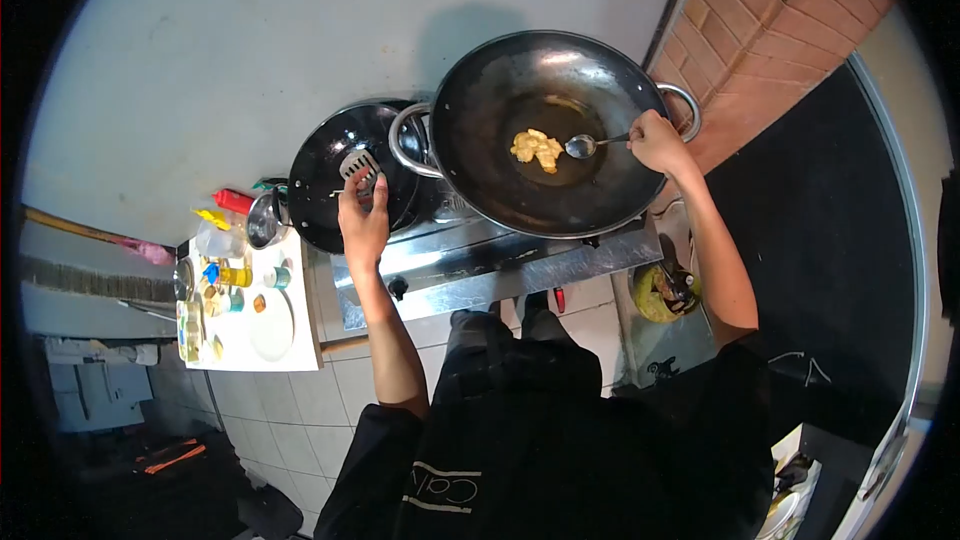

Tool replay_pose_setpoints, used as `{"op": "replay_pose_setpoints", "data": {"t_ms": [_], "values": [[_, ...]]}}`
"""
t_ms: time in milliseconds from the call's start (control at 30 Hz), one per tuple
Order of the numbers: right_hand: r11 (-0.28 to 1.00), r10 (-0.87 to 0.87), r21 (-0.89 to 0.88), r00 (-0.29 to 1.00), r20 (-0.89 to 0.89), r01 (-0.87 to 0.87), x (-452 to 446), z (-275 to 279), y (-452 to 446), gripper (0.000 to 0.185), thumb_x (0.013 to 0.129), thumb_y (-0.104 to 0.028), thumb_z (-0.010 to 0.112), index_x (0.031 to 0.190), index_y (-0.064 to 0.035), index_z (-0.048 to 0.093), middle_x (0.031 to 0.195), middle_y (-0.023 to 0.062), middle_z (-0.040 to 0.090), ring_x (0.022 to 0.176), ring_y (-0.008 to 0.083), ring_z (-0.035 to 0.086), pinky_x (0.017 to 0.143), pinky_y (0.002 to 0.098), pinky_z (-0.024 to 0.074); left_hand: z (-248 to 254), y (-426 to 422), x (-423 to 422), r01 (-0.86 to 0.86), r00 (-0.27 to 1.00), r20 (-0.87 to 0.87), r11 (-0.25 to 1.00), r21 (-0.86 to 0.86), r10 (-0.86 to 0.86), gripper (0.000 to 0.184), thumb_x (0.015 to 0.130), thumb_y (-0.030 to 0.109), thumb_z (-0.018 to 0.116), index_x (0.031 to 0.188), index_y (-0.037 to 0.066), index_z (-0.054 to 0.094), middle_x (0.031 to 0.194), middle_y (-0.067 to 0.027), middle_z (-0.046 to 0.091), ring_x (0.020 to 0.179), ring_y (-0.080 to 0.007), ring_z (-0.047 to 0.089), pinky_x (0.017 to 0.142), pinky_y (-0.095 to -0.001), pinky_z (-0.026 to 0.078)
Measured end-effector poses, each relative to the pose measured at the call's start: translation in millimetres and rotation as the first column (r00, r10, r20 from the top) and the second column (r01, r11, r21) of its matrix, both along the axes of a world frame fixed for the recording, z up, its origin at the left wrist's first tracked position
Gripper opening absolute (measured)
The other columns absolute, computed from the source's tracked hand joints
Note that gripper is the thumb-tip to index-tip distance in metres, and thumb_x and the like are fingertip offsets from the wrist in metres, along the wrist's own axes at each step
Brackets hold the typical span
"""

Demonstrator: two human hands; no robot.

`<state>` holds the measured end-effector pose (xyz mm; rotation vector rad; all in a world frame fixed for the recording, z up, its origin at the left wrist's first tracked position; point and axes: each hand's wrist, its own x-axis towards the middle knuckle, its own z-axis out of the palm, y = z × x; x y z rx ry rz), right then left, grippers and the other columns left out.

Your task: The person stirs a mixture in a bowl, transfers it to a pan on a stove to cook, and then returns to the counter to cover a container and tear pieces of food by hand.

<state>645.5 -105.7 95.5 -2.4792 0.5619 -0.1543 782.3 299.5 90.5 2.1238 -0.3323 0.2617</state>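
Spoon crosswise, leftward toward food

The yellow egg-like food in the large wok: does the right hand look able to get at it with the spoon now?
Probably yes: the right hand holds the metal spoon with its tip right beside the yellow egg-like food, and nothing visible blocks the way inside the large wok.

The person's bare forearms stretch out in front, the left hand pointing its thumb and fingers ahead, the right hand curled closed.
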Motion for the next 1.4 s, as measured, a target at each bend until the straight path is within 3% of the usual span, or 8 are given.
{"op": "replay_pose_setpoints", "data": {"t_ms": [133, 233, 300, 400, 800, 900, 1033, 1400], "values": [[0.999, -0.01, -0.047, 1.0, 0.025, 0.011, 16.2, -19.4, -17.9, 0.015, 0.075, -0.006, 0.051, 0.079, 0.0071, 0.057, 0.083, 0.0292, 0.06, 0.085, 0.0419, 0.061, 0.07, 0.0432, 0.0466, -12.8, -4.2, 9.2, -0.052, 0.998, -0.039, 0.989, -0.137, 0.047, 0.029, 0.084, 0.014, 0.059, 0.109, 0.001, 0.057, 0.083, -0.0106, 0.063, 0.073, -0.0184, 0.061, 0.068, -0.031, 0.048], [0.985, 0.101, 0.131, 0.992, 0.075, -0.11, 20.0, -16.5, -23.6, 0.013, 0.075, -0.004, 0.049, 0.075, 0.0074, 0.056, 0.079, 0.0237, 0.062, 0.061, 0.0308, 0.062, 0.051, 0.0379, 0.0451, -19.1, -13.8, 18.9, -0.134, 0.991, -0.026, 0.99, -0.045, 0.133, 0.026, 0.082, 0.012, 0.06, 0.105, 0.001, 0.058, 0.079, -0.0119, 0.064, 0.071, -0.0184, 0.062, 0.066, -0.0305, 0.049], [0.897, 0.047, 0.442, 0.996, -0.081, -0.006, 17.2, -0.5, -21.0, 0.013, 0.078, -0.002, 0.047, 0.076, 0.0082, 0.054, 0.076, 0.0161, 0.06, 0.045, 0.0133, 0.047, 0.036, 0.0283, 0.0321, -21.6, -17.9, 22.8, -0.162, 0.987, 0.003, 0.987, -0.001, 0.162, 0.025, 0.082, 0.011, 0.059, 0.104, 0.001, 0.058, 0.079, -0.0117, 0.064, 0.071, -0.019, 0.063, 0.065, -0.0307, 0.049], [0.818, 0.032, 0.575, 0.997, -0.068, 0.013, 19.6, 3.6, -12.7, 0.014, 0.082, -0.002, 0.044, 0.079, 0.0097, 0.052, 0.075, 0.0131, 0.058, 0.042, 0.0055, 0.035, 0.033, 0.0226, 0.0212, -15.0, -19.4, 25.3, -0.173, 0.985, 0.016, 0.985, 0.03, 0.172, 0.023, 0.082, 0.009, 0.058, 0.103, 0.002, 0.059, 0.078, -0.0115, 0.064, 0.07, -0.0201, 0.063, 0.064, -0.031, 0.049], [0.847, 0.158, 0.513, 0.987, 0.008, -0.14, 32.9, 38.4, 20.5, 0.019, 0.085, -0.002, 0.041, 0.072, 0.0058, 0.053, 0.057, 0.0019, 0.046, 0.043, 0.0042, 0.035, 0.036, 0.0218, 0.0216, -9.2, -11.3, 37.6, -0.215, 0.976, 0.033, 0.976, -0.038, 0.216, 0.02, 0.082, 0.007, 0.055, 0.101, 0.003, 0.062, 0.077, -0.0112, 0.064, 0.068, -0.0201, 0.063, 0.062, -0.0306, 0.048], [0.935, 0.184, 0.283, 0.974, 0.132, -0.215, 36.8, 43.9, 36.9, 0.02, 0.078, -0.005, 0.047, 0.067, 0.0087, 0.057, 0.055, 0.0116, 0.051, 0.053, 0.017, 0.05, 0.05, 0.036, 0.0391, -12.0, -10.5, 44.2, -0.193, 0.98, 0.032, 0.979, -0.064, 0.196, 0.02, 0.083, 0.007, 0.055, 0.101, 0.003, 0.061, 0.076, -0.0112, 0.064, 0.068, -0.0197, 0.063, 0.062, -0.0301, 0.048], [0.959, 0.224, 0.141, 0.962, 0.156, -0.246, 34.9, 57.8, 58.0, 0.02, 0.076, -0.008, 0.051, 0.073, 0.0088, 0.062, 0.066, 0.0244, 0.059, 0.069, 0.0299, 0.06, 0.066, 0.0393, 0.0445, -10.9, -9.4, 47.8, -0.143, 0.988, 0.05, 0.986, -0.092, 0.148, 0.019, 0.084, 0.008, 0.055, 0.101, 0.001, 0.061, 0.076, -0.0106, 0.064, 0.068, -0.0178, 0.062, 0.063, -0.0295, 0.048], [0.998, 0.066, -0.015, 0.985, 0.158, -0.065, 19.9, 64.0, 51.8, 0.019, 0.074, -0.009, 0.052, 0.076, 0.0085, 0.06, 0.072, 0.0291, 0.058, 0.076, 0.0412, 0.061, 0.069, 0.042, 0.0464, -2.3, -8.3, 62.5, -0.04, 0.999, -0.03, 0.993, -0.111, 0.037, 0.022, 0.084, 0.01, 0.057, 0.102, -0.001, 0.061, 0.072, -0.007, 0.062, 0.064, -0.0107, 0.058, 0.062, -0.0256, 0.046]]}}
